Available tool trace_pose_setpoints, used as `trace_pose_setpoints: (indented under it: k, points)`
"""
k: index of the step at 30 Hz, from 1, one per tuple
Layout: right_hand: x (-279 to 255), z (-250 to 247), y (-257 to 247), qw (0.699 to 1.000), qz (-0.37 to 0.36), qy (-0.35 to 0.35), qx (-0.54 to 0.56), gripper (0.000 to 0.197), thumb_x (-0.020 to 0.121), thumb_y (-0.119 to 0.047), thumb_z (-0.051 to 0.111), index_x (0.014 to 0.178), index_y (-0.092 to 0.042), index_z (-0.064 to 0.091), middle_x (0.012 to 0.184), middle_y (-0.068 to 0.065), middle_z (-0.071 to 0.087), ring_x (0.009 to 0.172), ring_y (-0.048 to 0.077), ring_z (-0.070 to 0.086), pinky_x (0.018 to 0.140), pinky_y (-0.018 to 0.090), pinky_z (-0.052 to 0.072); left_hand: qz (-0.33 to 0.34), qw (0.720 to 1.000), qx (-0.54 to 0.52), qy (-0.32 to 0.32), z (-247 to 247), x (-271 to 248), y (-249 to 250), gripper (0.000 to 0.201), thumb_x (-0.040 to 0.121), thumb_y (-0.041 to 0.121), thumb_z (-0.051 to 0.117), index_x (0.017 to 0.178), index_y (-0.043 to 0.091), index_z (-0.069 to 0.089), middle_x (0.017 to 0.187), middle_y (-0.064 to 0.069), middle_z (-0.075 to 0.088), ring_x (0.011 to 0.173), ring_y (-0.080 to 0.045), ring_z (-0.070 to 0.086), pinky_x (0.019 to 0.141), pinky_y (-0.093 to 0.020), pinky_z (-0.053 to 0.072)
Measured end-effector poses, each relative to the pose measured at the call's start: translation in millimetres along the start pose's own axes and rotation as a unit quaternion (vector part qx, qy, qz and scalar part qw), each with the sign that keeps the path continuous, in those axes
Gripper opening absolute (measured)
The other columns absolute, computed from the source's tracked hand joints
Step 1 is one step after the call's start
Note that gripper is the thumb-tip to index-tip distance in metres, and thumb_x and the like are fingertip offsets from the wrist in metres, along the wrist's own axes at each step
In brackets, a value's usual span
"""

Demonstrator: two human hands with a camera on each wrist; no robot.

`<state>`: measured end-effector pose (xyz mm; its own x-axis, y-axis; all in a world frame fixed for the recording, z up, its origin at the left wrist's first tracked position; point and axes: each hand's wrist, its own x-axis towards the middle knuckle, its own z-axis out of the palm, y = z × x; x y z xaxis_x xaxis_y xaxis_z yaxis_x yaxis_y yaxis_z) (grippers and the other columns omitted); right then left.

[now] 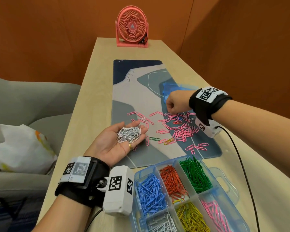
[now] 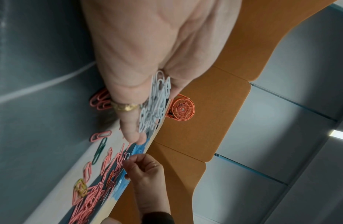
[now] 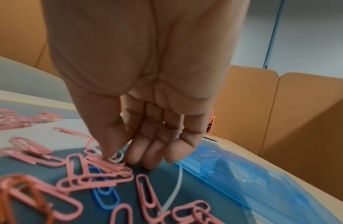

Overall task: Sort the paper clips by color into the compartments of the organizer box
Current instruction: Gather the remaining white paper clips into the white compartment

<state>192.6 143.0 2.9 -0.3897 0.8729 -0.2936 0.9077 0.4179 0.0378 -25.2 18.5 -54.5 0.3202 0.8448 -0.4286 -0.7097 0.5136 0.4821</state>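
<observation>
1. Paper clips, mostly pink [image 1: 181,129], lie scattered on the mat [image 1: 141,91] on the worktop [image 1: 90,91].
2. The left hand [image 1: 117,144] lies palm up with flat fingers and carries a heap of white clips [image 1: 129,134].
3. The right hand [image 1: 176,102] reaches down into the pile; its thumb and fingers pinch one white clip [image 3: 117,156].
4. The organizer box [image 1: 228,195] stands near the person, with blue, red, green, white, yellow and pink clips in separate compartments.

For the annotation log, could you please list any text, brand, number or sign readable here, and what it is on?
No readable words or numbers.
Pink fan: a small triangle emblem at the hub, no legible lettering.
Wrist camera units: black-and-white square code markers only, no text.
</observation>
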Motion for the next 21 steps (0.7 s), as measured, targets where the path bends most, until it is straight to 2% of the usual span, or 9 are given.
trace_pose_setpoints:
  k: [4, 6, 8, 10, 12, 16, 19, 21]
  points:
    - [-1.7, -3.2, -6.5, 0.998, 0.008, 0.047, 0.046, 0.011, 0.081, -0.01, 0.058, 0.073, -0.016, 0.058, 0.068, -0.006, 0.056, 0.062, 0.01, 0.049, 0.053, 0.019, 0.04, 0.001, 1.0, 0.002, 0.001, 0.7, -0.5, 0.1, 0.044, 0.101, 0.022, 0.029, 0.106, -0.009, 0.059, 0.095, -0.029, 0.066, 0.075, -0.035, 0.071, 0.072, -0.047, 0.054]
    - [-1.0, -6.3, -15.0, 0.996, -0.005, 0.048, 0.076, 0.008, 0.08, -0.01, 0.061, 0.08, -0.018, 0.06, 0.073, -0.005, 0.061, 0.066, 0.011, 0.054, 0.057, 0.02, 0.042, 0.003, 1.0, 0.004, 0.004, 1.1, -0.7, -0.1, 0.044, 0.101, 0.022, 0.029, 0.106, -0.009, 0.059, 0.095, -0.029, 0.066, 0.075, -0.035, 0.071, 0.072, -0.047, 0.053]
    - [1.5, -8.3, -24.9, 0.993, -0.019, 0.033, 0.108, 0.015, 0.08, -0.009, 0.062, 0.091, -0.019, 0.058, 0.077, -0.003, 0.064, 0.065, 0.009, 0.057, 0.056, 0.02, 0.04, 0.005, 1.0, 0.008, 0.006, 1.2, -0.9, 0.2, 0.044, 0.101, 0.022, 0.029, 0.106, -0.009, 0.059, 0.096, -0.029, 0.066, 0.076, -0.035, 0.071, 0.073, -0.047, 0.053]
    - [5.7, -8.8, -35.1, 0.99, -0.039, 0.019, 0.135, 0.019, 0.081, -0.006, 0.06, 0.094, -0.019, 0.056, 0.074, -0.002, 0.066, 0.061, 0.009, 0.06, 0.055, 0.021, 0.039, 0.006, 1.0, 0.01, 0.009, 1.0, -0.5, 0.6, 0.043, 0.101, 0.022, 0.029, 0.106, -0.009, 0.06, 0.097, -0.029, 0.066, 0.076, -0.034, 0.071, 0.074, -0.047, 0.052]
    - [9.2, -8.6, -44.3, 0.99, -0.063, 0.012, 0.128, 0.019, 0.081, -0.004, 0.056, 0.09, -0.021, 0.061, 0.07, -0.002, 0.067, 0.06, 0.009, 0.061, 0.058, 0.021, 0.042, 0.007, 1.0, 0.012, 0.011, 0.6, 0.1, 1.1, 0.043, 0.101, 0.022, 0.03, 0.105, -0.009, 0.06, 0.097, -0.028, 0.066, 0.076, -0.034, 0.071, 0.075, -0.047, 0.052]
    - [14.3, -4.7, -55.3, 0.993, -0.071, 0.007, 0.095, 0.033, 0.083, -0.004, 0.049, 0.089, -0.027, 0.071, 0.067, -0.007, 0.066, 0.065, 0.008, 0.063, 0.065, 0.021, 0.05, 0.004, 1.0, 0.006, 0.01, -0.1, 0.5, 1.3, 0.043, 0.101, 0.021, 0.03, 0.104, -0.009, 0.06, 0.098, -0.029, 0.065, 0.075, -0.035, 0.071, 0.074, -0.048, 0.052]
    - [17.2, -0.1, -58.2, 0.996, -0.062, 0.006, 0.059, 0.034, 0.083, -0.003, 0.052, 0.098, -0.024, 0.074, 0.081, -0.005, 0.071, 0.077, 0.013, 0.064, 0.07, 0.022, 0.049, 0.002, 1.0, 0.005, 0.009, -0.8, 0.7, 1.6, 0.043, 0.1, 0.021, 0.03, 0.104, -0.009, 0.06, 0.1, -0.029, 0.065, 0.075, -0.036, 0.07, 0.074, -0.048, 0.052]
    - [17.3, 0.5, -57.5, 0.997, -0.06, 0.017, 0.04, 0.033, 0.085, -0.003, 0.052, 0.102, -0.021, 0.074, 0.088, -0.005, 0.069, 0.079, 0.013, 0.06, 0.071, 0.021, 0.045, 0.002, 1.0, 0.004, 0.01, -0.7, 1.0, 1.6, 0.043, 0.1, 0.021, 0.03, 0.105, -0.01, 0.06, 0.1, -0.029, 0.065, 0.076, -0.036, 0.07, 0.074, -0.048, 0.052]
